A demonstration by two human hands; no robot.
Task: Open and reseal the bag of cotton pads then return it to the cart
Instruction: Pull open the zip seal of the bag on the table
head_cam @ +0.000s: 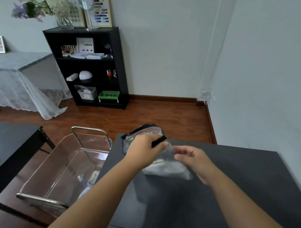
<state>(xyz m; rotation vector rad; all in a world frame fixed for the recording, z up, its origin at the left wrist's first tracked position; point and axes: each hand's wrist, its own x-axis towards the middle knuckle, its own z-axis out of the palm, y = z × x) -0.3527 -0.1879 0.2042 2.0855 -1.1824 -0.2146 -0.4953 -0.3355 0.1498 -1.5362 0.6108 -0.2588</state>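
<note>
Both hands grip the bag of cotton pads above the black table.

The left hand (143, 149) has its fingers closed around the black strip along the top of the bag (167, 162), thumb and fingertips pinching it near one end. The right hand (191, 158) pinches the clear plastic just beside that, fingers curled on the film. The bag is clear, held tilted between the hands, and white pads show through its lower part. It hangs over the far left part of the table (212, 192), close to the surface; whether it touches is unclear. Whether the seal is open cannot be told. The clear cart (69, 163) stands just left of the table, on the wood floor (164, 115).
</note>
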